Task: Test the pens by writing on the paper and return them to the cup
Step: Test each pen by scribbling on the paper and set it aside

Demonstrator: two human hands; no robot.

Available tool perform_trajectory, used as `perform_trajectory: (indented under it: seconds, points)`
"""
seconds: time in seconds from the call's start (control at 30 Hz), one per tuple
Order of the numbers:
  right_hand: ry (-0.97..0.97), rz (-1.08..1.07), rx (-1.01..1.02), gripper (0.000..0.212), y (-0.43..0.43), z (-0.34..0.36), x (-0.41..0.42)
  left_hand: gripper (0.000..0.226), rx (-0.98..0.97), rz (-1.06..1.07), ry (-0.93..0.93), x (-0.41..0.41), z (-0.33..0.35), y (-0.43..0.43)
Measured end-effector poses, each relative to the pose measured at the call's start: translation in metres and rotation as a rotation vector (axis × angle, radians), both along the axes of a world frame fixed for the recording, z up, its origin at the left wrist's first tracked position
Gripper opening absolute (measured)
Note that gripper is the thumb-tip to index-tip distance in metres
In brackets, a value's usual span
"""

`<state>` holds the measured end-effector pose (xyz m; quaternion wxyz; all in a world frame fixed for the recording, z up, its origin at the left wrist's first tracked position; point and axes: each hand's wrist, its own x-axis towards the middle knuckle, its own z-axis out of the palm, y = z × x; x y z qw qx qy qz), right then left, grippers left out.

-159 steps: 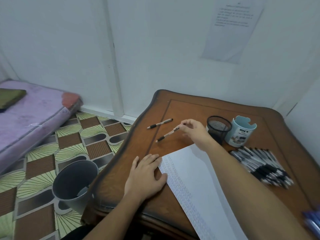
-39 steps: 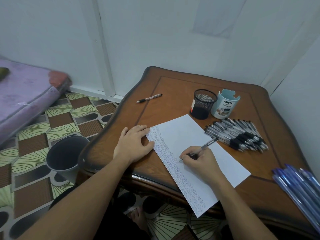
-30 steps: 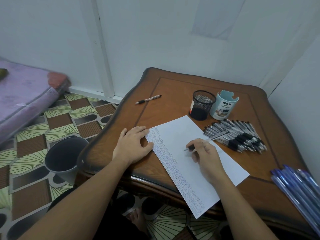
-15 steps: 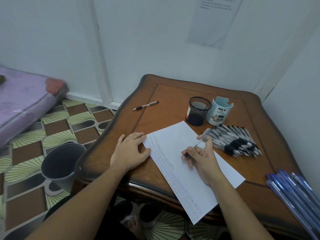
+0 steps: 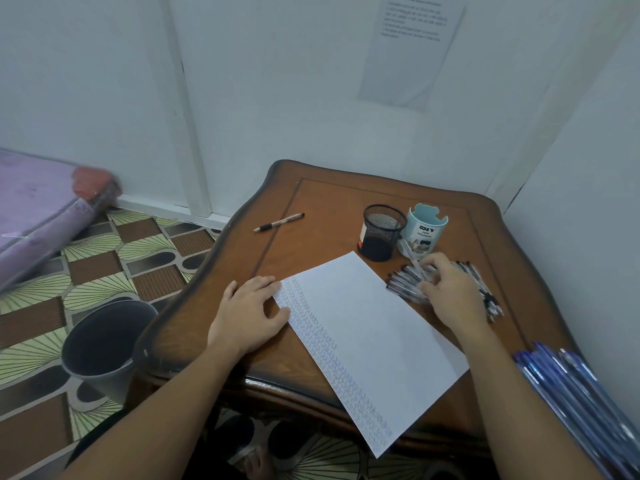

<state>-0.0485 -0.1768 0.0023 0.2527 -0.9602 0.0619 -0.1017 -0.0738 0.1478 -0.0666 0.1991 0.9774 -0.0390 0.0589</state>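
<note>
Over the heap of pens (image 5: 401, 282) at the right of the surface (image 5: 329, 209), my right hand (image 5: 450, 292) has its fingers curled round one pen (image 5: 412, 259), whose free end pokes out towards the two cups. It is blurred, so I cannot tell which end that is. My left hand (image 5: 247, 317) lies flat, fingers straight and together, pressing down the near left edge of the paper (image 5: 374, 327), which sits slantwise between my two arms. A dense band of small scribbles runs down the paper's left side, and the rest of the sheet is bare, so I judge that a good many pens have had their test and there is room for many more. The returning is what looks undone. The black mesh cup (image 5: 382, 233) shows no pens standing in it, and none rise above the rim of the blue organiser cup (image 5: 424, 233) just beside it, though I cannot see to its bottom. The heap lies loose on the wood right beside both cups. A lone pen (image 5: 278, 222) lies well apart near the far left edge, and a bundle of blue pens (image 5: 568, 393) shows at my right elbow. By my reckoning the task is somewhere in its middle, with the cups yet to be filled.
</note>
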Motion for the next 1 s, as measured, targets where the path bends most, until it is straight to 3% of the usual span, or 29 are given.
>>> perform_trajectory:
  seconds: [0.07, 0.17, 0.37, 0.47, 0.57, 0.77, 1.0]
  points:
    - [0.051, -0.031, -0.261, 0.021, -0.01, 0.004, 0.003, 0.072, -0.004, -0.001, 0.006, -0.001, 0.001, -0.001]
    - [0.144, -0.024, -0.5, 0.027, -0.017, 0.004, 0.004, 0.074, -0.005, 0.002, 0.005, 0.0, 0.001, -0.001]
    - [0.049, -0.037, -0.551, 0.029, -0.016, 0.001, 0.01, 0.078, -0.024, 0.004, -0.007, -0.001, 0.002, -0.002]
    - [-0.072, -0.036, -0.451, 0.025, -0.006, -0.003, 0.017, 0.075, -0.036, 0.005, -0.012, -0.002, 0.003, -0.003]
    - [-0.173, 0.109, -0.199, 0.019, 0.019, -0.008, 0.027, 0.07, -0.025, 0.005, 0.008, -0.002, 0.004, -0.003]
    - [0.123, 0.394, 0.375, 0.02, 0.1, -0.017, 0.066, 0.057, -0.021, -0.001, 0.017, -0.003, 0.005, -0.003]
    - [0.211, 0.33, 0.431, 0.042, 0.163, -0.026, 0.143, 0.063, -0.024, 0.004, -0.011, 0.0, 0.001, -0.001]
